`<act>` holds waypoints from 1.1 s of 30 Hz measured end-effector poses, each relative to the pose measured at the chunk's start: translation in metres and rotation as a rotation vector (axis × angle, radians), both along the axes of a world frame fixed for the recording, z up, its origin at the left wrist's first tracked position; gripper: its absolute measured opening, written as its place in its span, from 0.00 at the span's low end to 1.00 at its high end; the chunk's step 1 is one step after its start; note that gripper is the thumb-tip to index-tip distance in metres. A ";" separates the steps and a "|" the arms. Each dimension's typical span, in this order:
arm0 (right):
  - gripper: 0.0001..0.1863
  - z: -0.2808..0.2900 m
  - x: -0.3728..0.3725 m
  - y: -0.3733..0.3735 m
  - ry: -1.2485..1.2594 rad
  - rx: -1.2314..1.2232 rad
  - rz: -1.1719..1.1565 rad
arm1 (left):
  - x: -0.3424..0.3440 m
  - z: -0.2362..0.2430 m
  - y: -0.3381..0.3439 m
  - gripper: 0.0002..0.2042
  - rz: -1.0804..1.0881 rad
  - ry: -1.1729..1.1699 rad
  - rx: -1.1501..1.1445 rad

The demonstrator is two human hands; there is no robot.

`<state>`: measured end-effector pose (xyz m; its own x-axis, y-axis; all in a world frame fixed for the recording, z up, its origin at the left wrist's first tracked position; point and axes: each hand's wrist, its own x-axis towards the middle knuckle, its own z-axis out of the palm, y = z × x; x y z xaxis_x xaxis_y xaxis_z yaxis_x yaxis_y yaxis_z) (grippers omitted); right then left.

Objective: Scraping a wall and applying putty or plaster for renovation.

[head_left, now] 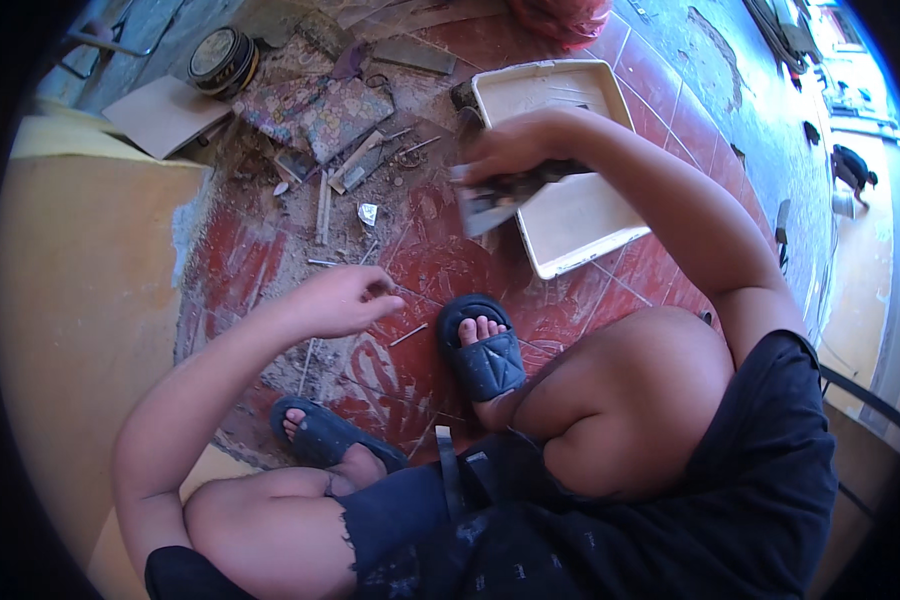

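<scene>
My right hand [515,150], smeared by motion, is wrapped round a flat scraper [488,207] with a broad, pale blade. The hand and scraper hang over the left side of a cream rectangular plastic tray [542,268], which lies on the red tiles. Off to the left, my left hand [345,300] hovers over the floor with loosely bent fingers and a gap at the thumb; nothing shows in it. Beneath and just right of it lies a short thin stick [408,335].
Dusty debris covers the floor ahead, with a flowered cloth [345,115], a crumpled foil scrap [367,214] and a round can [222,60]. A red plastic bag [565,20] lies beyond the tray. A yellow wall [90,260] borders the left. Another person [850,170] bends far right.
</scene>
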<state>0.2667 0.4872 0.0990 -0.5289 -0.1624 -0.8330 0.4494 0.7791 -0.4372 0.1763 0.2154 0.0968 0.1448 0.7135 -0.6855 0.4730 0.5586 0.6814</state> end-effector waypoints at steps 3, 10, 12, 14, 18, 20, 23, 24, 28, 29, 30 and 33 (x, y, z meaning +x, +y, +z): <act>0.24 -0.023 0.053 0.053 -0.392 0.060 -0.114 | -0.019 -0.014 -0.020 0.18 0.062 0.014 -0.019; 0.16 -0.063 0.146 0.077 -0.550 0.078 -0.581 | -0.044 -0.015 -0.073 0.18 0.239 0.107 -0.297; 0.14 -0.083 0.173 0.085 -0.468 0.103 -0.765 | -0.041 -0.012 -0.072 0.18 0.253 0.101 -0.310; 0.12 -0.116 0.206 0.105 -0.250 0.227 -0.441 | -0.040 -0.016 -0.067 0.18 0.259 0.111 -0.316; 0.14 -0.087 0.183 0.065 -0.101 0.114 -0.115 | -0.039 -0.013 -0.065 0.18 0.213 0.113 -0.255; 0.14 -0.081 0.180 0.058 -0.187 0.123 -0.305 | -0.042 -0.008 -0.060 0.18 0.211 0.104 -0.232; 0.15 -0.076 0.170 0.039 -0.262 0.395 -0.859 | -0.047 -0.011 -0.066 0.17 0.245 0.128 -0.157; 0.15 -0.078 0.174 0.033 -0.255 0.354 -1.056 | -0.051 -0.015 -0.070 0.17 0.251 0.126 -0.151; 0.15 -0.076 0.176 0.022 -0.233 0.222 -1.155 | -0.058 -0.015 -0.088 0.17 0.261 0.120 -0.199; 0.14 -0.070 0.179 0.024 -0.207 0.260 -1.226 | -0.059 -0.015 -0.090 0.17 0.249 0.114 -0.190; 0.14 -0.064 0.182 0.026 -0.206 0.269 -1.222 | -0.061 -0.018 -0.095 0.17 0.254 0.108 -0.184; 0.14 -0.039 0.188 0.029 -0.145 0.279 -1.382 | -0.067 -0.031 -0.115 0.17 0.228 0.125 -0.137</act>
<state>0.4552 0.5166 0.0602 -0.0317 0.5841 -0.8111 0.9363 -0.2667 -0.2286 0.1090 0.1000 0.0658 -0.1009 0.6178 -0.7798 0.4002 0.7428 0.5367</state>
